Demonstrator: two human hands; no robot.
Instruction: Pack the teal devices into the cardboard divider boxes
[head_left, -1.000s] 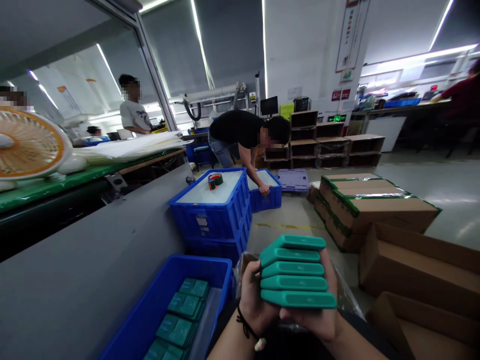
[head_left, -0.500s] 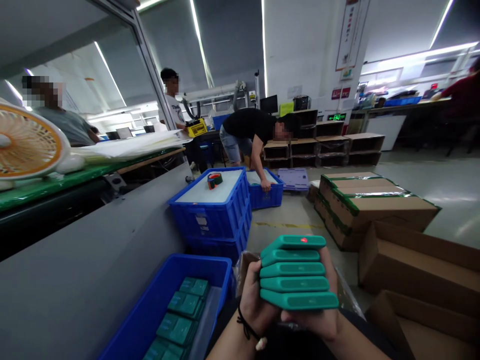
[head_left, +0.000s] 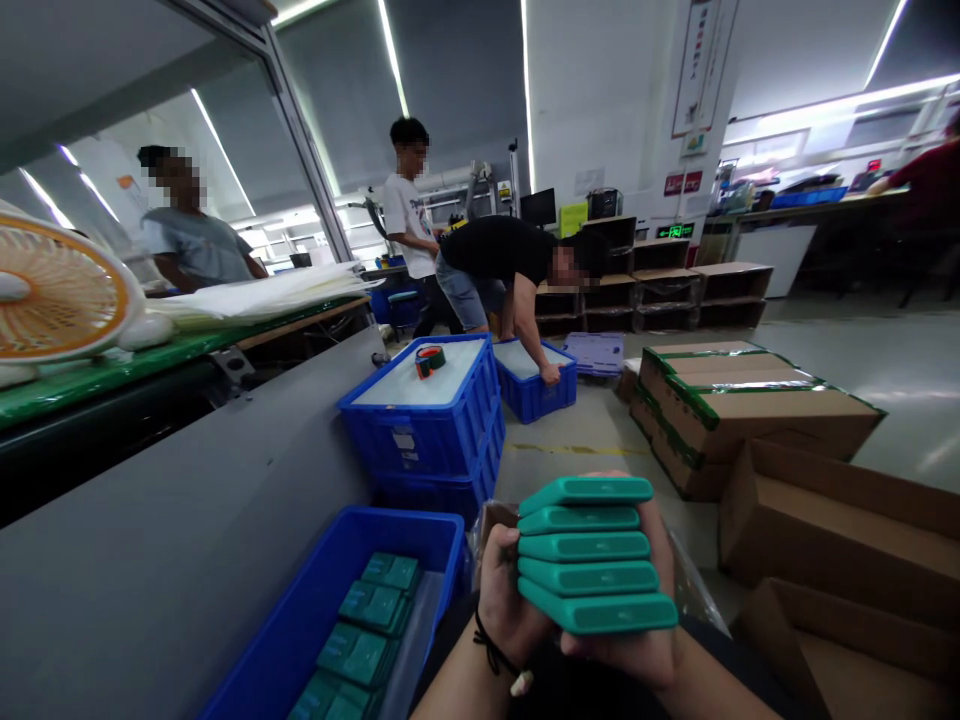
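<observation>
Both hands hold a stack of several flat teal rounded cases [head_left: 592, 555] up close in front of me, edges toward the camera. My left hand [head_left: 510, 600] grips the stack's left side. My right hand [head_left: 626, 650] supports it from below, with fingers rising along the right side. Just left of my hands, a blue plastic crate [head_left: 330, 590] holds rows of similar teal cases [head_left: 371, 607] lying flat, its lower part cut off by the frame. A dark cord bracelet circles my left wrist.
Stacked blue crates [head_left: 427, 450] topped with a white sheet and a tape roll [head_left: 430, 361] stand ahead. A co-worker in black [head_left: 487, 255] bends over a further blue crate [head_left: 534, 392]. Taped cardboard boxes [head_left: 739, 415] and open cartons [head_left: 825, 540] sit right; a grey table edge [head_left: 172, 470] runs left.
My hands still hold the stack, now slightly lower. The co-worker in black has shifted the further blue crate rightward, and the person in the white shirt has moved right.
</observation>
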